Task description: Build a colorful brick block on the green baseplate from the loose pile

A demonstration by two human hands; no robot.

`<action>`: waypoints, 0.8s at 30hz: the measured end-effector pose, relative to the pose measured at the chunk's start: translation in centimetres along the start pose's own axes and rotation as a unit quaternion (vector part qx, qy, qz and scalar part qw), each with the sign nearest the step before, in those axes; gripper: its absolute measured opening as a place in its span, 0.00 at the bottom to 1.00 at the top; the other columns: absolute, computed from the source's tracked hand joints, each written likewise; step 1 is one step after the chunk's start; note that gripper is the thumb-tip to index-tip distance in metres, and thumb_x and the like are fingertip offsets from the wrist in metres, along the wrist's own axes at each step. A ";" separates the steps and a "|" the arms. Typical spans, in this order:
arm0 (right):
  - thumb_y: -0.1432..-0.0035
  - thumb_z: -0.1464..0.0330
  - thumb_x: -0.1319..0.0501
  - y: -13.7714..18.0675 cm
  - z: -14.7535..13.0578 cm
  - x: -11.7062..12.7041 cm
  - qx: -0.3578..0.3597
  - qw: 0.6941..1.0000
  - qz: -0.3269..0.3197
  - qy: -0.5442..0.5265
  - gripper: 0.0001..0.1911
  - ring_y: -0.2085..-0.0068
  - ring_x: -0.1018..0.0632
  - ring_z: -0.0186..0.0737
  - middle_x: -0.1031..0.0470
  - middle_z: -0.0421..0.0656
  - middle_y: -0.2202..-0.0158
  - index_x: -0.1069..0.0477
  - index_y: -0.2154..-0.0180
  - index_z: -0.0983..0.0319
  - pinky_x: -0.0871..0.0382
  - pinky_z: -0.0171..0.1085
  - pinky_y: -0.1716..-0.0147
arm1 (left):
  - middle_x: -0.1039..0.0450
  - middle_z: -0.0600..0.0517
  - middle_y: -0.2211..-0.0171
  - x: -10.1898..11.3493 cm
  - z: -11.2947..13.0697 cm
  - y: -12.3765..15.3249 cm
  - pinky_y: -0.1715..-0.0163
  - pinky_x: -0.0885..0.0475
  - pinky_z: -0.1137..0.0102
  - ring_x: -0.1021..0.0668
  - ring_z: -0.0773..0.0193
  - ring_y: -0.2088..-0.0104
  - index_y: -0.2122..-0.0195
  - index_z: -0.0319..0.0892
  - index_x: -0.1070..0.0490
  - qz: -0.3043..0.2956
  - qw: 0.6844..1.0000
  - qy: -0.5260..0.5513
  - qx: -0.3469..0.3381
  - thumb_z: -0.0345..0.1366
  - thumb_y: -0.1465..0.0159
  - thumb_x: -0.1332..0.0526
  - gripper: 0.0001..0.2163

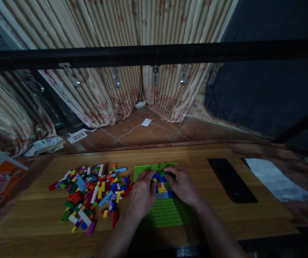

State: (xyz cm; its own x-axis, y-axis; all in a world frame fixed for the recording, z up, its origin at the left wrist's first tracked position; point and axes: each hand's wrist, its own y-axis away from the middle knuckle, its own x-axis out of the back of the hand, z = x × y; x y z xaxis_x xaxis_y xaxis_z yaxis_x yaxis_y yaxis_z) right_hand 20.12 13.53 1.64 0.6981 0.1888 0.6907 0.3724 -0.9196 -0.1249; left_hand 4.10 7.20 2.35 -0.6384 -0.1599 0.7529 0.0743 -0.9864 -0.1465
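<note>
A lime-green studded baseplate (167, 215) lies on the wooden table under my hands. Toy building bricks (162, 190) in blue, yellow, orange and white stand pressed together on its upper middle part. My left hand (143, 193) is at the left side of these bricks, its fingers curled and touching them. From the right, my right hand (183, 184) reaches in with thumb and forefinger bent against the far end of the bricks, where dark blue and dark green pieces show. Part of the baseplate is hidden under both hands. Exactly which piece each hand grips is unclear.
Left of the baseplate spreads a pile of loose mixed bricks (96, 191). A black phone-like slab (231, 180) lies on the right of the wooden table (197, 154). An orange-labelled box (3, 184) stands far left; a dark rail (102, 57) crosses beyond the table.
</note>
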 end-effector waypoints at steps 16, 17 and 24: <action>0.43 0.72 0.43 -0.2 0.1 -0.2 -0.011 1.000 0.012 -0.010 0.13 0.51 0.26 0.43 0.23 0.46 0.55 0.24 0.57 0.61 0.35 0.44 0.47 | 0.34 0.46 0.42 0.0 0.5 0.3 0.40 0.35 0.60 0.30 0.57 0.42 0.43 0.43 0.33 -0.031 0.999 -0.039 -0.010 0.31 0.36 0.44 0.19; 0.43 0.72 0.43 -0.2 0.1 -0.2 -0.014 1.000 0.012 -0.010 0.13 0.51 0.25 0.43 0.23 0.46 0.55 0.24 0.57 0.61 0.35 0.44 0.48 | 0.34 0.46 0.42 0.0 0.6 0.3 0.40 0.35 0.60 0.30 0.57 0.42 0.43 0.44 0.33 -0.033 0.999 -0.042 -0.010 0.32 0.35 0.44 0.19; 0.44 0.73 0.44 -0.2 0.3 -0.2 -0.004 1.000 0.000 -0.014 0.14 0.52 0.25 0.43 0.23 0.45 0.56 0.23 0.58 0.60 0.34 0.45 0.48 | 0.33 0.47 0.42 -0.1 0.4 0.4 0.41 0.34 0.59 0.30 0.58 0.43 0.42 0.46 0.34 -0.025 0.997 -0.059 -0.035 0.34 0.35 0.45 0.19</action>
State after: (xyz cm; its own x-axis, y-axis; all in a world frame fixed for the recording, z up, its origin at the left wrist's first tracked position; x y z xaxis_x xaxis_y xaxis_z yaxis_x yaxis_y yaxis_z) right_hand 20.12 13.82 1.31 0.7152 0.1983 0.6702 0.3673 -0.9224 -0.1191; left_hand 4.49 6.82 2.46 -0.5449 -0.1189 0.8300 -0.0106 -0.9888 -0.1486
